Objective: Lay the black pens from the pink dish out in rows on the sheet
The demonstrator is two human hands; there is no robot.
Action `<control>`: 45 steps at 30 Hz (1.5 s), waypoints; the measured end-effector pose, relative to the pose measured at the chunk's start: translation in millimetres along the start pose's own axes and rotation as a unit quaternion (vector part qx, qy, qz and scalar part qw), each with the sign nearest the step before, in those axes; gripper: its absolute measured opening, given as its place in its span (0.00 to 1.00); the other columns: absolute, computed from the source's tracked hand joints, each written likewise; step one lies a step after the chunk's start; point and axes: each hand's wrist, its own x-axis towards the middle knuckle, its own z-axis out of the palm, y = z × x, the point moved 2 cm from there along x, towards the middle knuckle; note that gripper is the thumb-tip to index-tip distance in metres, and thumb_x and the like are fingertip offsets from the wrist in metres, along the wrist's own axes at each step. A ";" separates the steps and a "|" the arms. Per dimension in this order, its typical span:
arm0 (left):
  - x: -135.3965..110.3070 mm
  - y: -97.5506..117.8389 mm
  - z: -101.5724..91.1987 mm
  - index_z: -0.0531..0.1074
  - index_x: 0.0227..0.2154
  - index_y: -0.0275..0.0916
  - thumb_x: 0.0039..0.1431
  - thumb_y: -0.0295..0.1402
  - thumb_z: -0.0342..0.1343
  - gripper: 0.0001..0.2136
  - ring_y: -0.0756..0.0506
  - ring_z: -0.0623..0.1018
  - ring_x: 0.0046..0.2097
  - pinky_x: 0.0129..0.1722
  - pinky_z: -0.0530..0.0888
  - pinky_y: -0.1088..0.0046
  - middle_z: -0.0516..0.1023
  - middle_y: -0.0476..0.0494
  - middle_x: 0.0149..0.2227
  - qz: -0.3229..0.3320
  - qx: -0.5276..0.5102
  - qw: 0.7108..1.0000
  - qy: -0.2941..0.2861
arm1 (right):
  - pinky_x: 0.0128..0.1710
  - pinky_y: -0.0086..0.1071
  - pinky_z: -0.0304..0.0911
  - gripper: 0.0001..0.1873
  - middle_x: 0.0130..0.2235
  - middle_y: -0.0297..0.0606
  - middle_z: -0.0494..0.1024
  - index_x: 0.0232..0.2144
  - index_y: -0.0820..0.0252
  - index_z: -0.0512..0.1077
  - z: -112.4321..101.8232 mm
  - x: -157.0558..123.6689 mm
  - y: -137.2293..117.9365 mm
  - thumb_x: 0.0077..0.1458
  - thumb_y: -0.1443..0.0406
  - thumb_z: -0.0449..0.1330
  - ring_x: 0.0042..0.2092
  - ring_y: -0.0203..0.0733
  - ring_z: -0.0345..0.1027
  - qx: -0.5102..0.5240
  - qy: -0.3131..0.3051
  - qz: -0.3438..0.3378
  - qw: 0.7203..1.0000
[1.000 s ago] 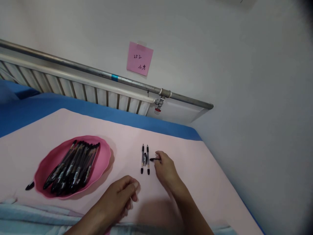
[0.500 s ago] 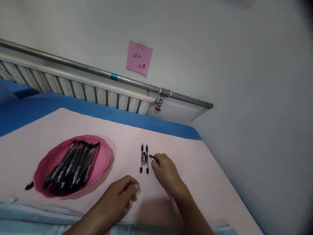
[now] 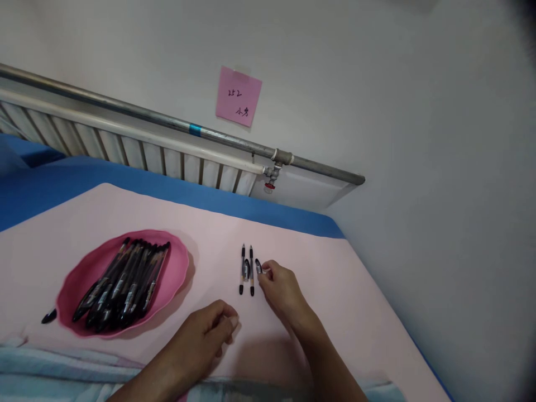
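Two black pens [image 3: 247, 270] lie side by side on the pink sheet [image 3: 318, 268], with a black cap between them. My right hand [image 3: 281, 290] is just right of them, its fingers pinched on another black pen cap [image 3: 258, 266] that stands almost parallel to the pens. My left hand [image 3: 209, 330] rests on the sheet nearer me, fingers curled loosely with nothing visible in them. A pink plate [image 3: 178, 262] at the left holds several black pens [image 3: 121, 283].
A lone black cap [image 3: 49, 316] lies left of the plate. Blue bedding [image 3: 125, 184] borders the pink sheet at the back, below a white radiator and a metal pipe [image 3: 201, 133]. A pink note [image 3: 238, 96] hangs on the wall. A pale wall rises at the right.
My right hand has turned the cap from pointing sideways to nearly parallel with the two pens and moved it closer to them. My left hand has stayed put.
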 end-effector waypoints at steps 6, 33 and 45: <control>0.4 -1.5 0.0 0.71 0.34 0.37 0.55 0.42 0.48 0.14 0.52 0.64 0.21 0.21 0.59 0.78 0.71 0.50 0.25 -0.002 0.014 1.000 0.002 | 0.29 0.27 0.56 0.11 0.29 0.36 0.77 0.34 0.59 0.74 3.7 1.1 -0.4 0.50 0.67 0.53 0.30 0.37 0.67 0.017 -0.003 -0.001 1.000; -3.5 18.4 -27.0 0.69 0.26 0.37 0.55 0.36 0.47 0.10 0.50 0.67 0.26 0.26 0.61 0.76 0.67 0.52 0.21 0.095 0.102 0.987 0.081 | 0.31 0.30 0.57 0.11 0.28 0.37 0.76 0.29 0.58 0.71 1.8 1.9 -3.0 0.52 0.64 0.49 0.31 0.40 0.68 0.037 0.029 -0.017 0.999; -24.5 38.6 -152.4 0.71 0.36 0.37 0.57 0.35 0.45 0.12 0.37 0.73 0.42 0.40 0.65 0.64 0.75 0.36 0.38 0.001 0.457 0.776 0.435 | 0.26 0.30 0.55 0.10 0.22 0.32 0.72 0.27 0.56 0.69 0.2 4.3 1.3 0.50 0.61 0.48 0.25 0.39 0.65 0.040 0.012 0.002 0.999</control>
